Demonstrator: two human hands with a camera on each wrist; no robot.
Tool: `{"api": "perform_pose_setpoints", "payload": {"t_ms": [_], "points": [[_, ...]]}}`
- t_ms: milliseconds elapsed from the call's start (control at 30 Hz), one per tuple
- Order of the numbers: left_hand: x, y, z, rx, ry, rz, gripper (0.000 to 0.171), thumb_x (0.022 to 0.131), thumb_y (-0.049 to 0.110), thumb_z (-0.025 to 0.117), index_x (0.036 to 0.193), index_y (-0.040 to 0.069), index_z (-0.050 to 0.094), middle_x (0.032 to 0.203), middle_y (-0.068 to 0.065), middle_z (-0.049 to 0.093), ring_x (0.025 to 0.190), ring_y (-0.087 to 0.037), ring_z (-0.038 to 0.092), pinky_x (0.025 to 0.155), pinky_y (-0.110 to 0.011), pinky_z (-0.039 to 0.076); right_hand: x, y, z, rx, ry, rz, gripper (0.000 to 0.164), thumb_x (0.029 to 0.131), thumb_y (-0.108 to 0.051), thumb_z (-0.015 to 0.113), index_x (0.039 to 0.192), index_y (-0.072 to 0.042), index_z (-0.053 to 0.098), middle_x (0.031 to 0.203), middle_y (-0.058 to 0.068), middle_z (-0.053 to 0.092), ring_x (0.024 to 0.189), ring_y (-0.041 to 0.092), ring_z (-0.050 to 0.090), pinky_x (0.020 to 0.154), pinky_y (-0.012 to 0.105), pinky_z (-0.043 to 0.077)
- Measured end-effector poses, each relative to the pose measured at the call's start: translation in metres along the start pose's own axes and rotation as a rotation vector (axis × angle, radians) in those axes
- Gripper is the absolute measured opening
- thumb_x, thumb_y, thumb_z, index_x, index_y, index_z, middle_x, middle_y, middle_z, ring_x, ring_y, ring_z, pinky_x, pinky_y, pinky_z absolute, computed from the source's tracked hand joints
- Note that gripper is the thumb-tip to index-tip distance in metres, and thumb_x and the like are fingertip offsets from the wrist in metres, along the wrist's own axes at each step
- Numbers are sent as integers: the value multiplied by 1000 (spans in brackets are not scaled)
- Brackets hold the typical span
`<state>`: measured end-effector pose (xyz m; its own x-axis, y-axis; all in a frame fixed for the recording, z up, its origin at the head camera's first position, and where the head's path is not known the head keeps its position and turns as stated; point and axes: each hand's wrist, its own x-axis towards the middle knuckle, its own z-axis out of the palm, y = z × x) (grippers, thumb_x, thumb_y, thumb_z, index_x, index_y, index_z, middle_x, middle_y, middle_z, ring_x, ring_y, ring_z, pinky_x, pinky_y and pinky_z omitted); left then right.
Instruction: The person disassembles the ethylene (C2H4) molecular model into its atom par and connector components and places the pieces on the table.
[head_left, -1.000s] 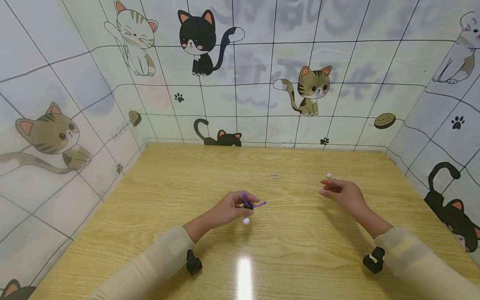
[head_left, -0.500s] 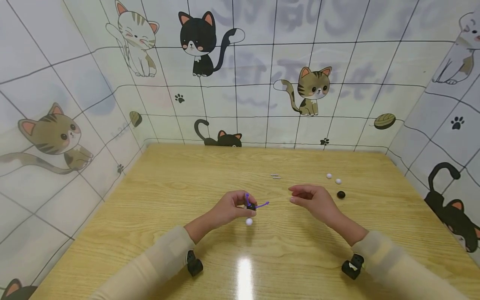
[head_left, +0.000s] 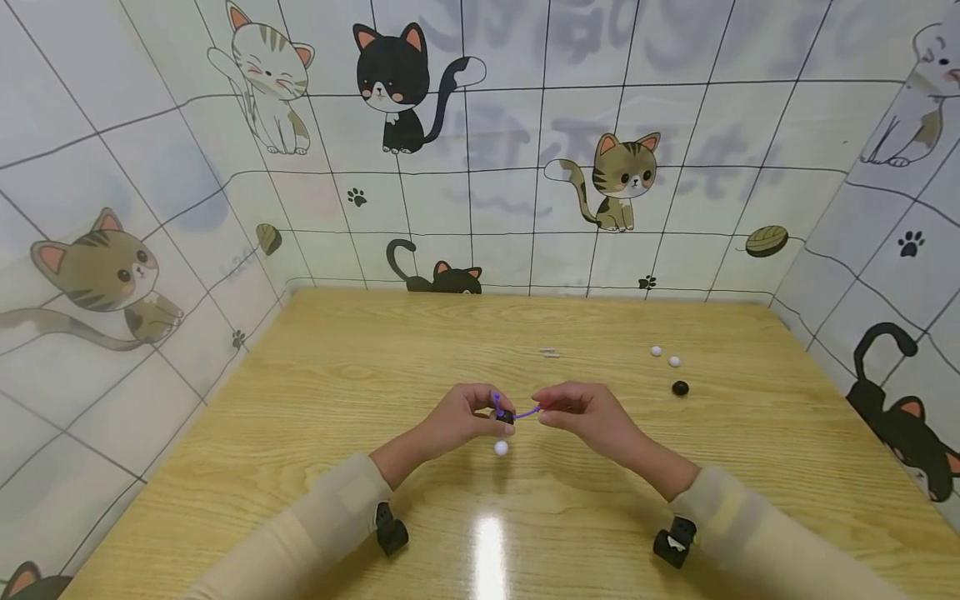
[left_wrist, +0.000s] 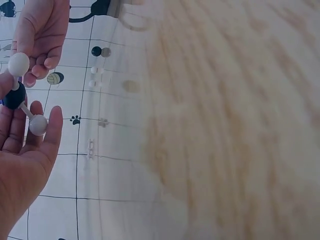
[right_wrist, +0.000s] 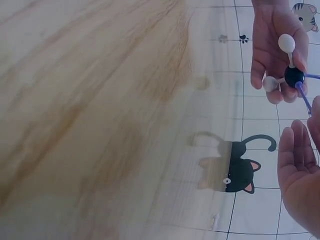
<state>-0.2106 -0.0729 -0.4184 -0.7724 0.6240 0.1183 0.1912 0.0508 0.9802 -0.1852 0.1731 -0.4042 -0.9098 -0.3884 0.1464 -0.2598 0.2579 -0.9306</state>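
My left hand (head_left: 467, 414) pinches the black ball (head_left: 505, 417) of a ball-and-stick molecular model between thumb and fingers, above the wooden table. Two white balls sit on short white sticks on it: one white ball (right_wrist: 286, 43) points up in the right wrist view, the other white ball (right_wrist: 270, 83) out to the side. Two purple sticks also stick out of the black ball; one purple stick (head_left: 497, 402) points up, the other purple stick (head_left: 527, 413) points right. At that second stick's far end, my right hand (head_left: 585, 414) has its thumb and fingertips closed together.
On the table (head_left: 360, 350), a loose black ball (head_left: 680, 388) and two loose white balls, one white ball (head_left: 656, 351) farther back, lie at the back right. Two small pale sticks (head_left: 551, 356) lie at the back middle. Cat-printed walls (head_left: 510, 192) enclose the table's back and sides.
My right hand has moved left from beside the loose balls to the purple stick's end, exposing the loose black ball. My left hand keeps its hold on the model, shifting slightly right.
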Motion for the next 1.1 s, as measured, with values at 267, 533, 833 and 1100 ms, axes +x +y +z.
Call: {"api": "perform_pose_setpoints", "payload": {"t_ms": [267,533,833,1100], "points": [[1,-3,0,-38,4,10,17,86,4,74,99,-3,66,95,-4,62,84,-21,56,72,-27,49,3,2,8,20,-25,-37,26,91,-10,69,110,8,68,106,19,67,91,15,66,80,30,54],[-1,-2,0,-23,40,-25,22,86,7,74,104,-5,69,104,-7,67,92,-20,63,80,-32,53,4,3,12,-28,-9,-49,22,89,-9,71,106,5,71,100,11,70,88,16,67,77,30,55],[-1,-3,-1,-14,84,-61,32,85,13,77,109,-6,70,112,-14,67,94,-22,69,80,-35,55,2,-8,17,-126,46,-49,14,87,-5,73,99,2,75,94,9,72,83,13,68,72,28,55],[-2,1,-1,-14,105,-54,34,84,13,78,109,-8,70,104,-9,71,86,-20,70,76,-35,56,4,0,16,-227,80,-102,8,86,-9,75,93,-7,77,88,1,73,76,10,67,65,26,54]]}}
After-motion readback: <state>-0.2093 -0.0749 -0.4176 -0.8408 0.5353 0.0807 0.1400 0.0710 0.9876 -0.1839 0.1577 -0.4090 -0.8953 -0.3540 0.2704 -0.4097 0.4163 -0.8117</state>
